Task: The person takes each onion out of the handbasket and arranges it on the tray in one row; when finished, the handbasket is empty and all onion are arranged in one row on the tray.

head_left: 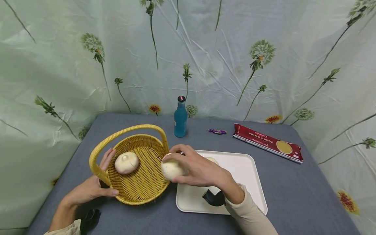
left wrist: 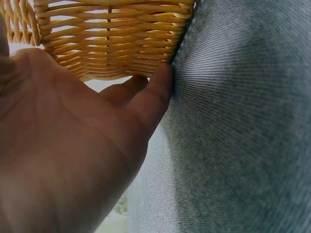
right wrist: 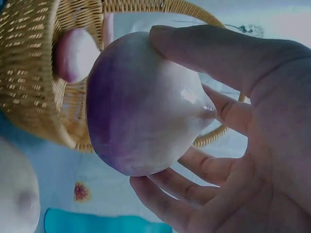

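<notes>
We see the right hand (head_left: pixel 197 168) gripping a pale round bun (head_left: pixel 171 169), thumb and fingers curled round it, at the right rim of the yellow wicker basket (head_left: pixel 145 182). In the right wrist view the bun (right wrist: pixel 143 104) fills the palm, with fingertips (right wrist: pixel 167 36) pressed on its top. A second bun (head_left: pixel 126 162) lies inside the basket, on its woven floor. A third bun (head_left: pixel 212 160) rests on the white tray (head_left: pixel 246 169), mostly hidden behind the right hand.

The left hand (head_left: pixel 91 187) rests against the basket's near left wall, fingers fairly straight, with the thumb lying along the base; in the left wrist view the hand (left wrist: pixel 73 155) touches the weave (left wrist: pixel 112 43) where it meets the grey cloth of the bench (left wrist: pixel 243 136).

Behind the basket stands a blue bottle (head_left: pixel 180 119), upright. To its right lie a wrapped sweet (head_left: pixel 217 131) and a red spaghetti packet (head_left: pixel 267 142), both flat on the bench (head_left: pixel 293 189), well apart from the tray. A floral curtain (head_left: pixel 205 58) closes the background.
</notes>
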`<state>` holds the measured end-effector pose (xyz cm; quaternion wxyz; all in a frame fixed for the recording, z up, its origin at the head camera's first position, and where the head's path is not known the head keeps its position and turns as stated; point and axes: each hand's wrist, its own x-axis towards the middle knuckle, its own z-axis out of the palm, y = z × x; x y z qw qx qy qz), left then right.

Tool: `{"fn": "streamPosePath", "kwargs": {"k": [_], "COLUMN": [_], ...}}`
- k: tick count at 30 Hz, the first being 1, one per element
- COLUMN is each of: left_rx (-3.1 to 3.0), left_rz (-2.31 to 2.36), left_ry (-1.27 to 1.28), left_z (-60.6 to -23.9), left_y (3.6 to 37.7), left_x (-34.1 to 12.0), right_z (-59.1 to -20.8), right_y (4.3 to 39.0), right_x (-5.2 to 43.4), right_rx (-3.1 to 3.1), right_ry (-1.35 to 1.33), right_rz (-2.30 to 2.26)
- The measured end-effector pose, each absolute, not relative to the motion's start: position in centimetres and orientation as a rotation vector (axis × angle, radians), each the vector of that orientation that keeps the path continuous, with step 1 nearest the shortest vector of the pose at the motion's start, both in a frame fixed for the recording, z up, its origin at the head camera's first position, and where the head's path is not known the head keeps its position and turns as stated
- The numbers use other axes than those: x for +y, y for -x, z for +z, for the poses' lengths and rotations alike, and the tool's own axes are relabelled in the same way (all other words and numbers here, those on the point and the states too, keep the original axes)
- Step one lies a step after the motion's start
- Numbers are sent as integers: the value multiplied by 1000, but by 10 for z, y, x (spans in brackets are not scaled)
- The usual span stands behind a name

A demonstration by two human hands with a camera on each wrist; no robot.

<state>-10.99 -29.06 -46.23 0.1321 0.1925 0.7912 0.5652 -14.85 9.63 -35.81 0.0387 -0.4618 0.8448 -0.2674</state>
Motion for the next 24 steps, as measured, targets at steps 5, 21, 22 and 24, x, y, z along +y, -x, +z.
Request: {"fn": "streamPosePath", "kwargs": {"k": [5,21,22,24], "left_rx": [2313,2319,2316,2302], "left_rz": [1634,1618,1621,1631], "left_ry": [-592,-565,-567,-563], "left_z": [-462,-462,-462,-462], "left_y": [110,109,109,109], "left_x": [-290,-291,-291,-290], "right_z": [-361,-365,-365,-366], "right_y": [150,151,150,149], "right_x": [106,142,145,150], "right_rx": [2611,2686,2690,2698], "right_ry": [1343,1196,1186,1161], "right_rz": [-814,-831,-838,-849]}}
